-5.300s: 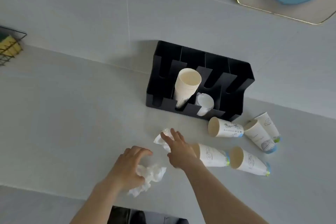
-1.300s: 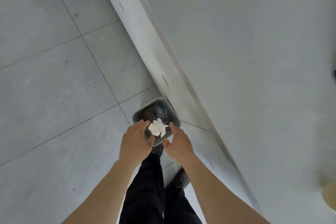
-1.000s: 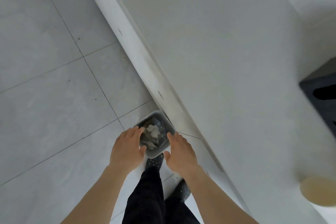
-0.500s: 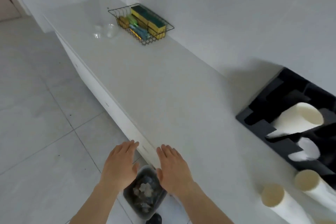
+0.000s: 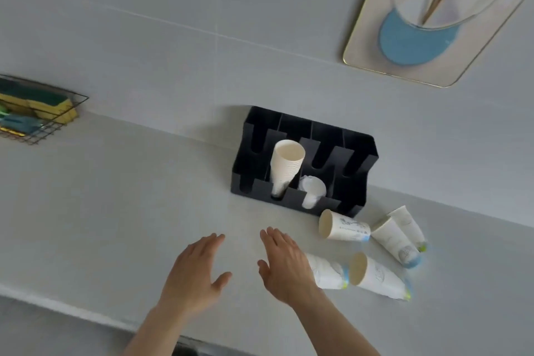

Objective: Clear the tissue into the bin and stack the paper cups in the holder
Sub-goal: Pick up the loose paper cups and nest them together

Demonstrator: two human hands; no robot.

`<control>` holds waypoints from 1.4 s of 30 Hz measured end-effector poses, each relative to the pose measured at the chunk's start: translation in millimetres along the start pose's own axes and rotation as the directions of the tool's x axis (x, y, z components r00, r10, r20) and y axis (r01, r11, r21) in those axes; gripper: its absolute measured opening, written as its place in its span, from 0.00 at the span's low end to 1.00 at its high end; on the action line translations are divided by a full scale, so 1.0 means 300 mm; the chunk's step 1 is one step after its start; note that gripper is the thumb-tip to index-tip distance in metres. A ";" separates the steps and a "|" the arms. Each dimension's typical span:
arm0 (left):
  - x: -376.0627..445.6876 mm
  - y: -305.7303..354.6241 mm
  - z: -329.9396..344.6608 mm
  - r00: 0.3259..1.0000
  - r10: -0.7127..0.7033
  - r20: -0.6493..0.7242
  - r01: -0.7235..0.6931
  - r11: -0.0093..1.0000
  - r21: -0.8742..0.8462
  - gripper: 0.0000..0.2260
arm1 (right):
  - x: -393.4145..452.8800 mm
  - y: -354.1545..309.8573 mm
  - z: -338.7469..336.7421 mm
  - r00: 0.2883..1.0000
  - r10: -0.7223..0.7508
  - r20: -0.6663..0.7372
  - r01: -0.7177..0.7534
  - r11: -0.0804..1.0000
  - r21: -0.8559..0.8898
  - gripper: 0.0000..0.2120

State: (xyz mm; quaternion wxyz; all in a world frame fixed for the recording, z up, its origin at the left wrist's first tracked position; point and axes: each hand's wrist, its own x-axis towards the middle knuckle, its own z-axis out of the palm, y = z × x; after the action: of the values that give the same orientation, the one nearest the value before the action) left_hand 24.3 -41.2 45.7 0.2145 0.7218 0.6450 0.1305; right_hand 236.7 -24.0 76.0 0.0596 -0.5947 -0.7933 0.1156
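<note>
A black cup holder (image 5: 355, 153) stands against the wall with a leaning stack of paper cups (image 5: 286, 167) in one slot and white lids (image 5: 312, 191) in the slot in front. Several loose paper cups lie on their sides on the counter to its right: one (image 5: 344, 230) nearest the holder, two (image 5: 396, 240) (image 5: 409, 224) farther right, one (image 5: 378, 277) in front, and one (image 5: 328, 272) partly behind my right hand. My left hand (image 5: 193, 272) and my right hand (image 5: 284, 263) hover over the counter, fingers spread, holding nothing. No tissue or bin is in view.
A wire basket (image 5: 37, 113) with sponges sits at the far left of the counter (image 5: 115, 211). A framed picture (image 5: 433, 14) hangs on the wall at the upper right. The counter's front edge runs along the bottom left.
The tissue dropped from my hands into the bin on the floor. My view then swung up from the bin to the counter, and both empty hands now hover in front of the holder.
</note>
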 end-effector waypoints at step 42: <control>0.303 0.546 0.200 0.969 0.234 0.077 -0.242 0.962 0.127 0.39 | -0.169 0.690 -0.079 0.924 0.352 -0.151 -0.301 0.911 0.284 0.48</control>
State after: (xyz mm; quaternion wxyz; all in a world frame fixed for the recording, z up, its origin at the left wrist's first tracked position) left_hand 207.7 27.6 63.4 0.1675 0.8106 0.5541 0.0891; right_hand 449.3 -14.8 48.4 0.1944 -0.7153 -0.6507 0.1649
